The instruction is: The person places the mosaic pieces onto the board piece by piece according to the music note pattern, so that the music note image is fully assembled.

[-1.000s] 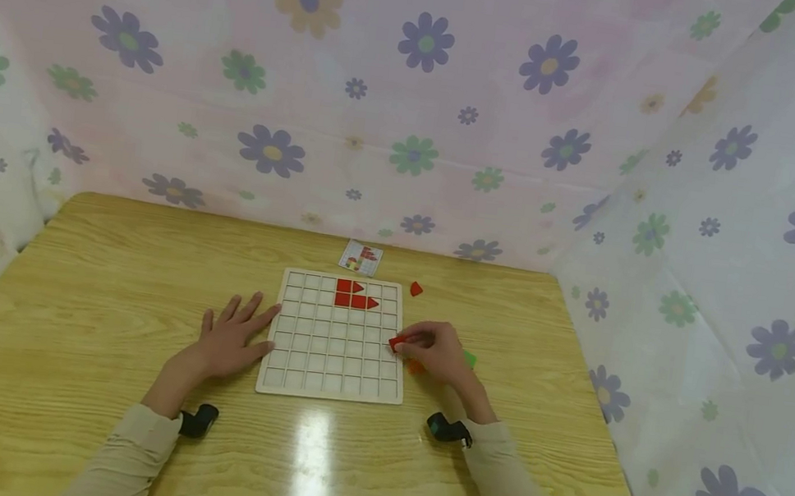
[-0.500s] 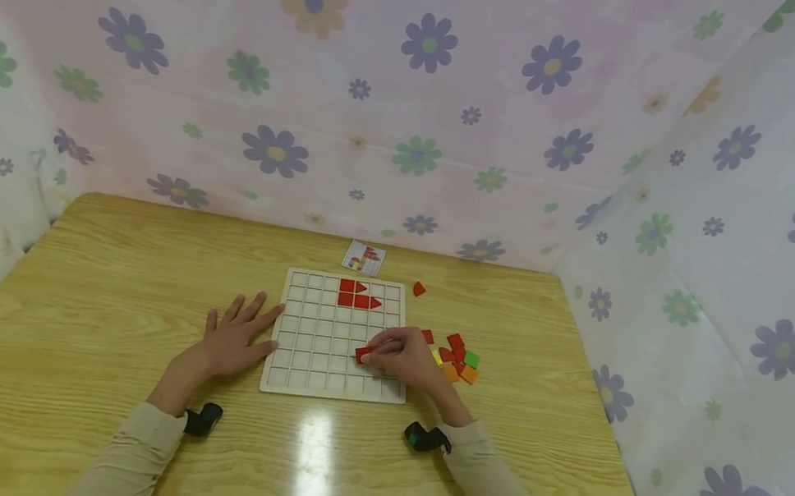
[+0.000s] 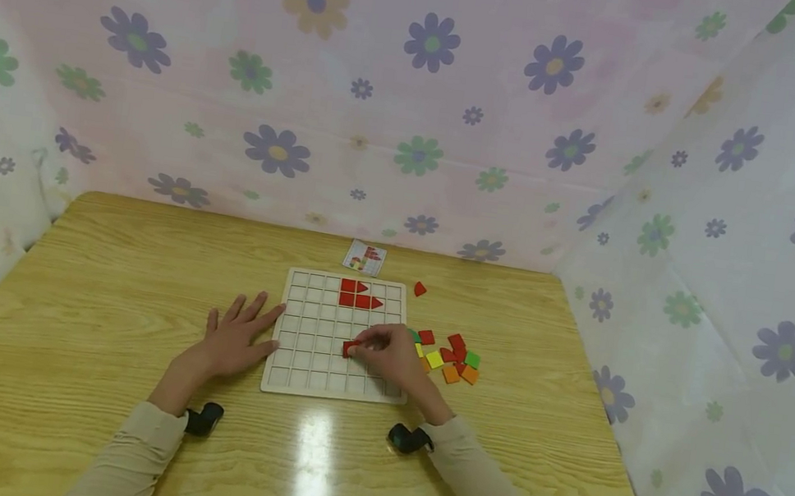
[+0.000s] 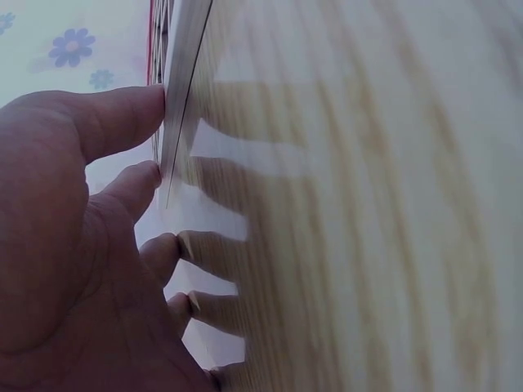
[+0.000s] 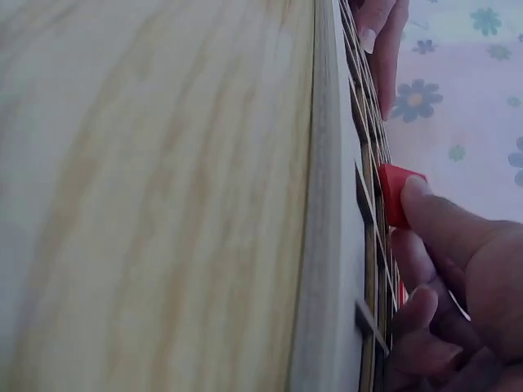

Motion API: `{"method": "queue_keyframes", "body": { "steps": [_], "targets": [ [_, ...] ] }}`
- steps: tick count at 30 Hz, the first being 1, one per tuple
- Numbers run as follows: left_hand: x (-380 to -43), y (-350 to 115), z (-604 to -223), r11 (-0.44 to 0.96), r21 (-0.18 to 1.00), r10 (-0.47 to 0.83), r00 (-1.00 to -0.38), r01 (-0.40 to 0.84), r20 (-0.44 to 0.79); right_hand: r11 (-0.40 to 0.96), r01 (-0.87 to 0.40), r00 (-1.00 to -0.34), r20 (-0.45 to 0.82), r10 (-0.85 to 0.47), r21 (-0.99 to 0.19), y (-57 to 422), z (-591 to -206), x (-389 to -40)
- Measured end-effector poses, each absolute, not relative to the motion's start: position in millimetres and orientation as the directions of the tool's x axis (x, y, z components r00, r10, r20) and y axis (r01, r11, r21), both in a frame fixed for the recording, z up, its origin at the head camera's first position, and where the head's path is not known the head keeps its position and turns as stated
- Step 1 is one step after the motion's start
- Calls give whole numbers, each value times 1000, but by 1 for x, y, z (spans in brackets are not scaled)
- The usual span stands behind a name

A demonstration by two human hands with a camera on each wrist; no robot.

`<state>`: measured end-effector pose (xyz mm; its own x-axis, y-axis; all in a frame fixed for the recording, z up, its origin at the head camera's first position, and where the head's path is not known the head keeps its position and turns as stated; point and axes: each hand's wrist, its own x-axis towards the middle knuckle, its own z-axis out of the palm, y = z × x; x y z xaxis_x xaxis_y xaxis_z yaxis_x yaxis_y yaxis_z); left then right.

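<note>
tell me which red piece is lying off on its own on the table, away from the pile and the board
The small red piece by the grid board's far right corner. The other loose tiles cluster further forward, right of the board.

My right hand pinches a red tile just above the grid board, whose edge runs along the wooden table; fingertips of my left hand touch its far side.
</note>
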<state>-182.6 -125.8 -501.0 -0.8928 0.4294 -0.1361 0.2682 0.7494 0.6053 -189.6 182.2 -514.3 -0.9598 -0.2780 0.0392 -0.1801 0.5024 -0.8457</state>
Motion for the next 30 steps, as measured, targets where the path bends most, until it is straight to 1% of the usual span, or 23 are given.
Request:
{"method": "queue_keyframes", "body": {
  "steps": [12, 27, 30],
  "targets": [
    [-184, -127, -503, 750, 604, 432, -891, 271, -137, 497, -175, -981, 109, -158, -850, 169, -509, -202],
    [-185, -127, -506, 747, 607, 429, -894, 271, -129, 547, -229, -973, 193, -124, -805, 160, -510, -217],
    [-184, -127, -505, 744, 611, 429, -894, 269, -130, 560, -213, -977, 185, -108, -800, 159, -510, -220]
  ]
}}
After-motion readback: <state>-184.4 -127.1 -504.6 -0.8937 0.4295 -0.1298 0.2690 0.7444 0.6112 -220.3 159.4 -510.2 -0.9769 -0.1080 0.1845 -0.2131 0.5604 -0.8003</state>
